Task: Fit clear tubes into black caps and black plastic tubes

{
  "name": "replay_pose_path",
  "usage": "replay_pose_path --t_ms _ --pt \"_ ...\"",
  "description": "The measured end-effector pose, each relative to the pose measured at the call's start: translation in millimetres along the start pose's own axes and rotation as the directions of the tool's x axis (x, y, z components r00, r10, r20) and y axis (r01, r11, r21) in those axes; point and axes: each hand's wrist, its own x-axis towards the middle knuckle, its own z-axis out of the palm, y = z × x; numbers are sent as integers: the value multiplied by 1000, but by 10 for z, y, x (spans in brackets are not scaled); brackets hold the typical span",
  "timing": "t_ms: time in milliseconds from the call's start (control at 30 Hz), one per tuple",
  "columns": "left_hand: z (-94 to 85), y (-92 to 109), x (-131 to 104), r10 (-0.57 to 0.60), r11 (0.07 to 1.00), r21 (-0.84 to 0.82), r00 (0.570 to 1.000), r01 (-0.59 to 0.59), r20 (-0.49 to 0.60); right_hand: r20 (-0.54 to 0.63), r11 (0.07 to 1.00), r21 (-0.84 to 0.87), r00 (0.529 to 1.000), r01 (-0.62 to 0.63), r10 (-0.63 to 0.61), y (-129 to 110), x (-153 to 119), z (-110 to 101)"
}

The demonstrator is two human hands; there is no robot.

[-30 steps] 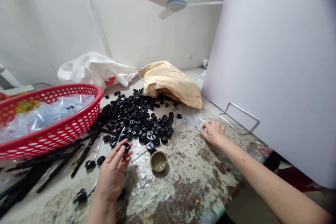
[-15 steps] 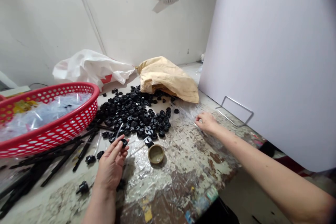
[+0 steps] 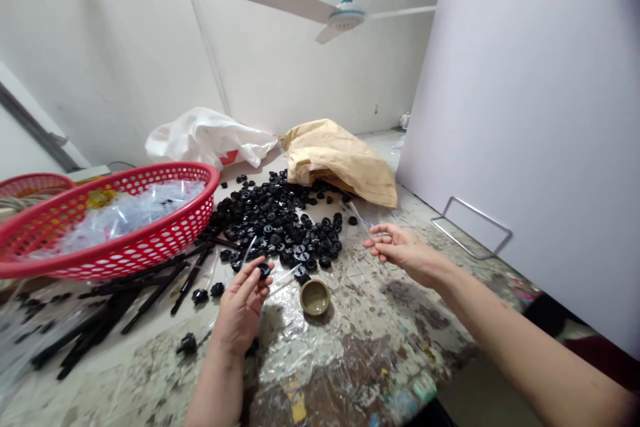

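My left hand (image 3: 243,303) pinches a small round black part (image 3: 263,271), and a thin clear tube (image 3: 249,250) sticks up beside its fingers. To the right, my right hand (image 3: 395,248) is closed on a thin clear tube (image 3: 361,219) that slants up and left from the fingertips. Between the hands stands a small brown bowl (image 3: 315,299) with what looks like clear liquid inside. Just beyond it spreads a heap of black parts (image 3: 280,217) on the worn table (image 3: 345,340).
A red perforated basket (image 3: 200,220) of clear pieces stands at the left, with black rods (image 3: 155,297) before it. Behind the heap lie a white bag (image 3: 200,137) and a tan bag (image 3: 345,157). A large pale panel (image 3: 540,113) with a metal handle (image 3: 473,230) rises at the right.
The view has shifted, so most things appear farther right and slightly lower. My right hand has lifted off the table with a clear tube; my left hand still holds the black part.
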Motion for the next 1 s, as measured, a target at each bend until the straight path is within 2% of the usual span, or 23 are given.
replay_pose_path --t_ms 100,233,300,367,467,567,667,900,1000 --pt "-9 -20 -2 -14 1000 -8 1000 14 18 110 1000 -5 994 5 -4 -67 -182 129" --pt "-4 -34 -16 -22 1000 7 999 22 37 164 949 -269 979 161 -120 -110 -309 277" --pt "8 -33 -31 -27 999 18 999 26 43 205 865 -430 961 260 -187 -101 -319 338" --pt "24 -31 -45 -33 999 26 998 31 56 242 729 -581 932 362 -270 -82 -318 397" --pt "48 -34 -61 -51 998 38 996 48 74 299 522 -720 883 457 -361 -67 -325 496" --pt "64 -49 -72 -73 997 42 993 69 93 348 342 -781 819 522 -455 -82 -329 609" --pt "66 -71 -80 -88 996 34 988 84 129 381 232 -798 763 557 -522 -101 -309 706" --pt "43 -119 -74 -97 995 54 980 88 173 451 72 -829 739 555 -501 -60 -259 843" --pt "45 -135 -73 -100 994 62 978 90 185 457 71 -827 739 558 -495 -18 -254 896"
